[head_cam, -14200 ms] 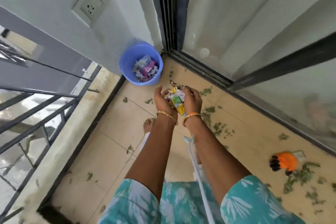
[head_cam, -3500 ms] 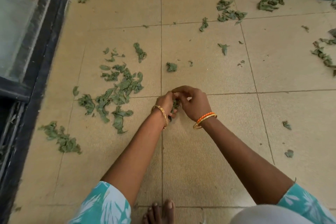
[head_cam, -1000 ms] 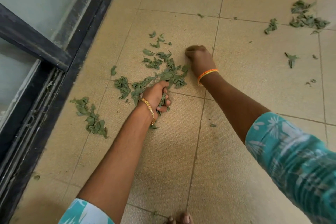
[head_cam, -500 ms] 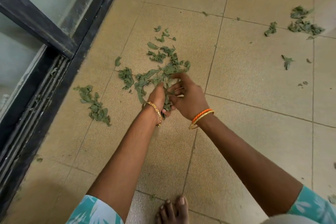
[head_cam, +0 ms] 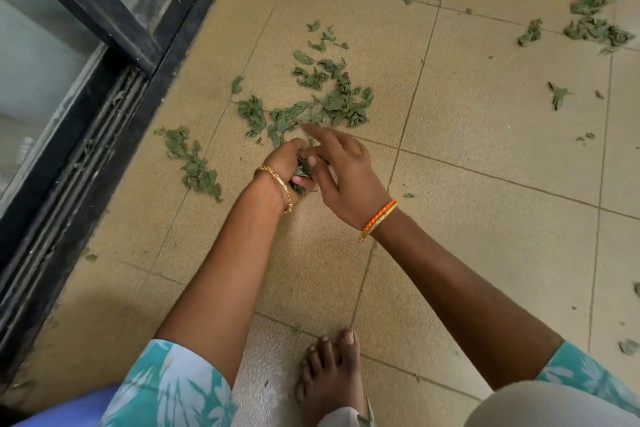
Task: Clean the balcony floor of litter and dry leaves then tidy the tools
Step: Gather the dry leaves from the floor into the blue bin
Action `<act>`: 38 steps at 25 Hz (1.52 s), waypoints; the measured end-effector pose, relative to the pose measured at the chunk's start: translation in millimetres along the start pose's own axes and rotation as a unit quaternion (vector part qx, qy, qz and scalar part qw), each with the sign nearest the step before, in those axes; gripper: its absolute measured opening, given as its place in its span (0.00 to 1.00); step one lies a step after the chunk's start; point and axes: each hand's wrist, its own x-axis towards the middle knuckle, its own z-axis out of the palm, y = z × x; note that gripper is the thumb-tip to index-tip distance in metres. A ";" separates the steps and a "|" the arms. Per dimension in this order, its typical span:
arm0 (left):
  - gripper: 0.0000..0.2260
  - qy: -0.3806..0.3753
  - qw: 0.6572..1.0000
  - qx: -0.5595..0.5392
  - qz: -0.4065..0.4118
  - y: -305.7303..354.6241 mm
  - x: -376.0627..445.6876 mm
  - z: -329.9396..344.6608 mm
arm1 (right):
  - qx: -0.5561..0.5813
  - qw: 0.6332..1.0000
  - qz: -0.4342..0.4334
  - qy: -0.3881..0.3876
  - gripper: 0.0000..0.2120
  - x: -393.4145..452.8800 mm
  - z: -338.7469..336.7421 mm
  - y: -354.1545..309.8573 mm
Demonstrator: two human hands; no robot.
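Your left hand (head_cam: 289, 166) is curled around a crumpled bunch of dry leaves (head_cam: 302, 173), dull green and papery, with only their edges showing between your fingers, so how many you hold is hard to tell. Your right hand (head_cam: 341, 172) sits just beside it, fingers loosely spread and mostly straight, the forefinger stretched toward the big scatter of leaves (head_cam: 318, 99) lying on the floor just beyond your hands; whether the thumb touches the held bunch is unclear. The floor (head_cam: 485, 218) is beige tile with a fine grainy texture and thin grout lines. A second shrivelled clump (head_cam: 194, 163) lies to the left near the black sliding door track (head_cam: 69, 177), whose ribbed grooves hold small bits you cannot make out clearly. More curled leaves (head_cam: 595, 24) lie well apart at the upper right, some cut off by the frame edge. A thin gold bangle (head_cam: 277, 180) circles your left wrist and a braided orange one (head_cam: 379, 218) your right. Your bare foot (head_cam: 332, 378) rests on the tile at the bottom, partly hidden by pale cloth.
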 end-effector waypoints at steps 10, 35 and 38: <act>0.16 0.097 0.995 0.007 0.022 -24.0 -0.6 -34.1 | -0.177 0.922 0.345 0.021 0.38 -74.4 27.3 22.2; 0.25 0.005 0.996 0.085 -0.003 -47.8 -1.2 -54.0 | 0.034 0.988 0.088 -0.124 0.11 -9.7 20.3 -12.0; 0.25 -0.074 0.997 0.005 -0.016 -46.4 -6.9 -54.0 | 0.045 0.990 0.098 -0.095 0.10 -5.5 24.0 -11.9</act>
